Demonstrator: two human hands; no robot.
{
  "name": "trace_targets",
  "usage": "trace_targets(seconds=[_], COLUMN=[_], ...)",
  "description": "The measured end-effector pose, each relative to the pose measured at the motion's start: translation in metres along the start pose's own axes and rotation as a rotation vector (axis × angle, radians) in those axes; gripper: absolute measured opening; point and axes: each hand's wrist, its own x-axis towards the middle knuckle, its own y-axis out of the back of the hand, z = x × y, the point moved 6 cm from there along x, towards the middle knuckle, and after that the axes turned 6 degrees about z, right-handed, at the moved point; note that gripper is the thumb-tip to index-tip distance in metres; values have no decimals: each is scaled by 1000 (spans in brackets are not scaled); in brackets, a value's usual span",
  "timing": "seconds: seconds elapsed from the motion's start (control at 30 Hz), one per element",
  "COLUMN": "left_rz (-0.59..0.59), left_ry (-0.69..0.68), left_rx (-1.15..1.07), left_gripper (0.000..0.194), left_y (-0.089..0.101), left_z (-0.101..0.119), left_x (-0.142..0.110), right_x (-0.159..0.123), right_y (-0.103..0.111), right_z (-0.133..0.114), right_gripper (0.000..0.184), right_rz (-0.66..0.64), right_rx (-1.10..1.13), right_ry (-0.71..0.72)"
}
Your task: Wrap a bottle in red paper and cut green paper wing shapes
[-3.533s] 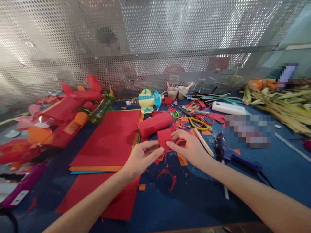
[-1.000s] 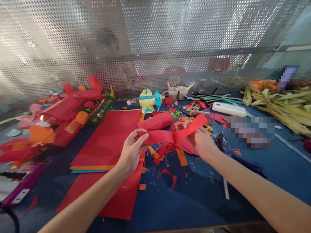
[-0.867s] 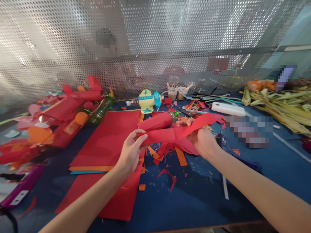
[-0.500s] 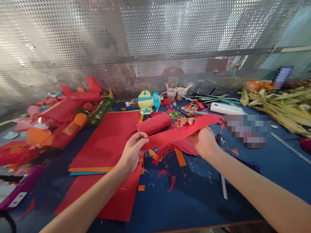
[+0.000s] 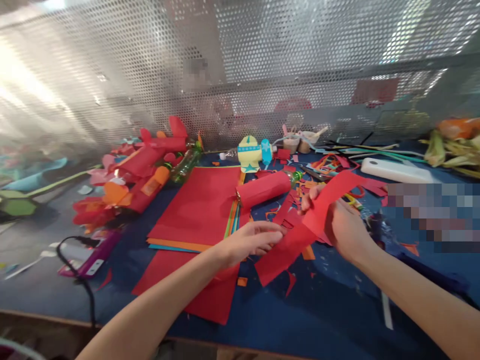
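Note:
My right hand (image 5: 347, 227) is closed around a long red paper strip (image 5: 333, 192). The strip bends at the grip, and its lower end (image 5: 281, 257) slants down to the left over the table. Beside that lower part is my left hand (image 5: 257, 239), its fingers loosely stretched out. Its fingertips meet the strip's edge, with no firm grip visible. Just beyond both hands lies a bottle wrapped in red paper (image 5: 264, 189), its green neck pointing right. A stack of red sheets (image 5: 198, 200) is to the left of it, with orange and blue sheets underneath.
Several red-wrapped bottles with paper fins (image 5: 142, 165) lie at the left, near a purple power strip (image 5: 90, 255) with a black cable. A yellow-and-blue decorated bottle (image 5: 249, 155), small cups (image 5: 290, 144) and a white elongated object (image 5: 397, 170) are farther back. Paper scraps litter the blue table (image 5: 292, 325). A perforated metal screen (image 5: 262, 60) stands behind.
My left hand has loosened from the strip's end, which now hangs lower and points toward me. My right hand still grips it. The view has swung left.

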Motion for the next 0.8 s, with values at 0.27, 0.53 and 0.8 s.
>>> trace_targets(seconds=[0.27,0.53,0.8], left_rz=[-97,157,21], left_ry=[-92,-22,-69], left_rx=[53,-34,5], left_gripper=[17,16,23], left_y=[-8,11,1], left_z=[0,-5,2], left_x=[-1,8,5], right_x=[-22,-17,-14], right_y=[-27,-29,-26], right_z=[-4,3,2], right_gripper=[6,6,6], right_rz=[-337,-413,-358], right_rx=[-442,-668,-718], right_ry=[128,187,204])
